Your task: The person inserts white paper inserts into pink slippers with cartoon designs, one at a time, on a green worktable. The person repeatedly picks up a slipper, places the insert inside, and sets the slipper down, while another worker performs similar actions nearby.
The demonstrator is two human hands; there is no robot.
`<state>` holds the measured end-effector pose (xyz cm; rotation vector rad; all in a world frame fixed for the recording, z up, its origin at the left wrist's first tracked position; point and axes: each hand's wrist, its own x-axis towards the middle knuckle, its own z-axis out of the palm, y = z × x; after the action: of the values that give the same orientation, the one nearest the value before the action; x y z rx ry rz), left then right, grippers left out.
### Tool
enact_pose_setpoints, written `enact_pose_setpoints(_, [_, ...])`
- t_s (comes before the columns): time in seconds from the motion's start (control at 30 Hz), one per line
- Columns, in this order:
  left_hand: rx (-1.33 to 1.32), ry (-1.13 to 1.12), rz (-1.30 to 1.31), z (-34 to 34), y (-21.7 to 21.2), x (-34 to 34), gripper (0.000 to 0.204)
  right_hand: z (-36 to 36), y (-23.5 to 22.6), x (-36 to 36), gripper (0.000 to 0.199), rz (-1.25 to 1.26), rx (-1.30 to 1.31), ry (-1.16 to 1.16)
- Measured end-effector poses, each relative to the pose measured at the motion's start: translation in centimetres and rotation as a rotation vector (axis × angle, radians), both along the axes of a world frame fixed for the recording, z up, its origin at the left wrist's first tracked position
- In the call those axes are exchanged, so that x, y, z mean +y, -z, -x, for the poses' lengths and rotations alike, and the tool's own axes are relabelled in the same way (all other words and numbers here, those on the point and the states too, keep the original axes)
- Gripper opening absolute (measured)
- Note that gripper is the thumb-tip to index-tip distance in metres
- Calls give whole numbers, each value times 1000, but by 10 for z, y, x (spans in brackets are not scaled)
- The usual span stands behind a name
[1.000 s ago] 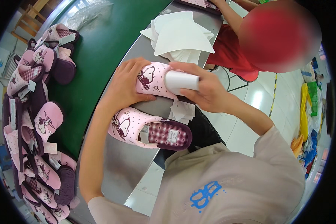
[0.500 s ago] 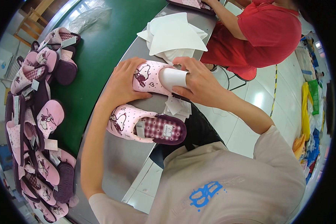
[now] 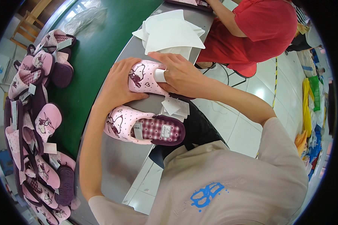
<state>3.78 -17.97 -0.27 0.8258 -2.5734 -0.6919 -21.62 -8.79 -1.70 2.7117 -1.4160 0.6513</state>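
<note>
A pink slipper (image 3: 141,77) with a printed cartoon dog lies on the metal table edge, its toe pointing left. My left hand (image 3: 118,84) grips it at the toe, thumb along the near side. A curved white card (image 3: 160,75) sits partly inside the slipper's opening. My right hand (image 3: 182,75) is closed on the card at the opening and hides the slipper's heel. Nearer to me lies a matching slipper (image 3: 118,125), its plum checked insole (image 3: 156,128) facing up. Several white paper tags (image 3: 176,107) lie between the two slippers.
A stack of white cut cards (image 3: 172,32) lies just beyond my hands. Many similar slippers (image 3: 49,120) are heaped at the left on the green surface (image 3: 95,48), near a clear plastic bag (image 3: 87,20). A co-worker in red (image 3: 266,22) sits at the far right.
My right hand has moved left toward the toe, and the white card has gone deeper into the slipper, with less of it showing. My left hand keeps its grip on the toe.
</note>
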Motion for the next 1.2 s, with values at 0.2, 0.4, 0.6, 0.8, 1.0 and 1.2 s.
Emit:
enact_pose_setpoints(0.2, [9,-19,-29,0,2,-2,104,-13,-1,-14,31,114,103,-17])
enact_pose_setpoints(0.4, [-6,-56,-39,2,-2,-1,100,-18,4,-23,24,240,68,-14])
enact_pose_setpoints(0.6, [-24,-77,-48,0,-5,2,99,-16,-16,30,22,93,-399,184])
enact_pose_setpoints(0.8, [-35,-64,78,3,-3,2,98,-54,3,42,35,-51,-665,256])
enact_pose_setpoints(1.0, [-49,-96,63,3,-3,2,99,-63,3,27,30,-129,-697,323])
enact_pose_setpoints(1.2, [541,-336,-457,-13,-21,0,61,-30,22,25,23,181,-490,-96])
